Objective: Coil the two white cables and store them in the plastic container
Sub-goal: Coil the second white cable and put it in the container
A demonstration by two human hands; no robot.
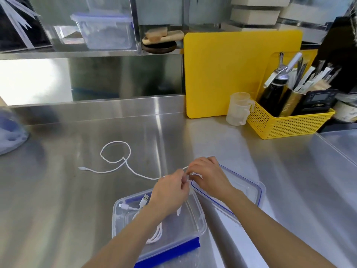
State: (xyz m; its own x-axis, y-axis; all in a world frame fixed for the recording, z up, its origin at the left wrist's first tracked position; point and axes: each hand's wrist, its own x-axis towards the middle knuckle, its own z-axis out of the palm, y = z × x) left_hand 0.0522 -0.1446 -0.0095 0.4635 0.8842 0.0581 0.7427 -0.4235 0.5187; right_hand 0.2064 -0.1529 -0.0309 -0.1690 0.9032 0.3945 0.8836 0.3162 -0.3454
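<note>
A clear plastic container with a blue clip stands on the steel counter near me. One coiled white cable lies inside it, its USB plug by the far left corner. A second white cable trails across the counter to the left in one loose loop, its small plug at the far left end. My left hand and my right hand meet above the container's far edge, both pinching the near end of this second cable. A short white end dangles below my left hand.
The container's lid, clear with a blue seal, lies to the right under my right forearm. A yellow cutting board, a measuring cup and a yellow basket of tools stand at the back right. A blurred blue-white object sits at the left edge.
</note>
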